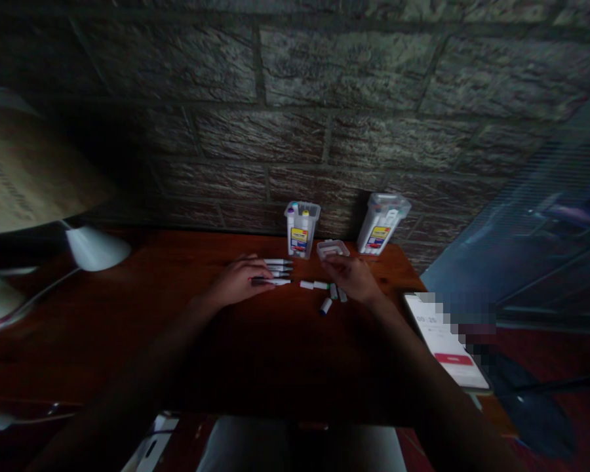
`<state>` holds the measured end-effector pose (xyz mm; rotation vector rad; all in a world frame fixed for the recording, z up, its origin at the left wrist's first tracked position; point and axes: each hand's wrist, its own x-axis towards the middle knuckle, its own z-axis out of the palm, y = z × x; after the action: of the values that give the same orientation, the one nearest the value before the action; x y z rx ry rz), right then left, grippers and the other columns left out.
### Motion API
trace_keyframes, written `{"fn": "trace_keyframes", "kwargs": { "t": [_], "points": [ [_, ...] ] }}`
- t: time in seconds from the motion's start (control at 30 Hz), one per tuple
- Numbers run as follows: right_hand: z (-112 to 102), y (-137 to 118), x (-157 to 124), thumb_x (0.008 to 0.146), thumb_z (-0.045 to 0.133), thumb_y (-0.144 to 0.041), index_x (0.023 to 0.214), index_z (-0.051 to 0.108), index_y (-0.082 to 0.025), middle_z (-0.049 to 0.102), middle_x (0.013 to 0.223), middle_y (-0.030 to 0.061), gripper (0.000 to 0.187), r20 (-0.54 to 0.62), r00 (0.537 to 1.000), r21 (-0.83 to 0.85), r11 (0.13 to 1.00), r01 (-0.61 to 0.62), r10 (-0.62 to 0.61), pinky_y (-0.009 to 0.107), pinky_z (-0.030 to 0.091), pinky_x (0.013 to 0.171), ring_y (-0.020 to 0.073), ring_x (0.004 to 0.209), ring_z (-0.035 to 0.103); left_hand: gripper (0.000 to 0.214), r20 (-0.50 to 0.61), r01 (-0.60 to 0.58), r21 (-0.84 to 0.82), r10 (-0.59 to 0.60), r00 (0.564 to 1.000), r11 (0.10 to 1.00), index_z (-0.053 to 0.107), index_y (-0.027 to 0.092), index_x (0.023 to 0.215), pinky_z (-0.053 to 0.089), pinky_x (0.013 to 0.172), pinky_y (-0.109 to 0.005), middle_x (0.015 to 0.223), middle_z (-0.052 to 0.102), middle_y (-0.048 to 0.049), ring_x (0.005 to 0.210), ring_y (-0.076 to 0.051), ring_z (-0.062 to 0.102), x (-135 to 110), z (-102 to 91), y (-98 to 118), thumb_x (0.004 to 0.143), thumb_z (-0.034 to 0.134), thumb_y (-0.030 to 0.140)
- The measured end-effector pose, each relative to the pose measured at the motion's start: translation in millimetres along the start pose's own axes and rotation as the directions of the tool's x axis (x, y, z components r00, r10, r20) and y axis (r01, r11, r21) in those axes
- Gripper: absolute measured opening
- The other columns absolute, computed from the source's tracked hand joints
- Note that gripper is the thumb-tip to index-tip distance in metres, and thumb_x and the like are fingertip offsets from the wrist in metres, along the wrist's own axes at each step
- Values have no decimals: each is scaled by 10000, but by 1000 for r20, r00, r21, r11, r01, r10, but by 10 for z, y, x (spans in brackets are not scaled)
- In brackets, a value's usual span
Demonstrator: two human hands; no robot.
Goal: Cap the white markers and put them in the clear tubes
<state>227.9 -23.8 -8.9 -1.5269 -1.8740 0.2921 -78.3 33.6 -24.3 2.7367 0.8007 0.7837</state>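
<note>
My left hand [243,278] rests on the table with its fingers curled over the nearest white marker [281,282]. Several more uncapped markers [275,261] lie side by side just beyond it, dark tips facing right. My right hand [353,276] is closed in a pinch at the front edge of a small clear plastic lid [338,246]; whatever its fingertips hold is hidden. Loose marker caps lie between the hands: a white cap [306,284], a green-edged cap [321,285], a dark-ended cap [326,306] and grey ones [333,292] under the right hand.
Against the brick wall stand an open clear case [311,229] with a few markers in it and a closed, fuller case [381,226]. A phone [442,337] showing a timer lies at the right edge. A lamp [96,249] and its cord are on the left.
</note>
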Motion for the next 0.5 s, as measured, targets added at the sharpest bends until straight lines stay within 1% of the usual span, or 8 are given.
{"fn": "trace_keyframes", "kwargs": {
  "t": [0.1, 0.2, 0.3, 0.37, 0.43, 0.5],
  "points": [
    [-40, 78, 22, 914, 610, -310, 979, 783, -239, 793, 962, 57, 198, -22, 999, -11, 999, -40, 39, 335, 572, 741, 224, 811, 751, 178, -12, -17, 7, 17, 1000, 1000, 754, 244, 918, 500, 873, -355, 957, 748, -42, 945, -209, 664, 21, -9, 50, 904, 662, 395],
    [-65, 104, 21, 904, 615, -281, 997, 778, -235, 791, 982, 52, 193, -3, 999, 6, 999, -48, 48, 341, 577, 752, 223, 822, 750, 194, -86, -7, 16, 8, 996, 1000, 724, 224, 960, 511, 862, -341, 963, 749, -47, 932, -204, 668, 35, -29, 116, 937, 616, 384],
    [-56, 80, -5, 887, 647, -289, 991, 767, -232, 788, 987, 40, 169, 102, 995, 56, 998, -26, 20, 359, 572, 808, 221, 869, 745, 232, -185, 59, -11, -60, 981, 998, 694, 209, 1012, 532, 834, -307, 964, 754, -46, 899, -186, 690, 26, -47, 172, 968, 565, 396],
    [-30, 49, -29, 861, 688, -295, 983, 763, -228, 785, 999, 44, 158, 187, 982, 90, 996, -3, -14, 363, 566, 833, 223, 906, 739, 257, -225, 85, -36, -91, 970, 996, 683, 203, 1054, 546, 828, -293, 997, 761, -49, 897, -180, 706, 11, -53, 191, 983, 541, 405],
    [4, 18, -49, 845, 705, -280, 987, 761, -225, 784, 997, 50, 162, 254, 966, 118, 993, 22, -52, 346, 568, 810, 213, 889, 736, 303, -245, 97, -38, -103, 964, 995, 666, 205, 1149, 557, 847, -301, 1067, 759, -61, 933, -188, 714, -2, -56, 194, 980, 544, 424],
    [35, -2, -60, 845, 694, -251, 986, 758, -222, 784, 970, 46, 157, 296, 951, 144, 988, 51, -92, 319, 566, 764, 195, 840, 733, 379, -265, 113, -31, -118, 957, 993, 623, 212, 1267, 559, 883, -319, 1120, 747, -70, 977, -198, 710, -7, -62, 189, 969, 561, 437]
  ]
}}
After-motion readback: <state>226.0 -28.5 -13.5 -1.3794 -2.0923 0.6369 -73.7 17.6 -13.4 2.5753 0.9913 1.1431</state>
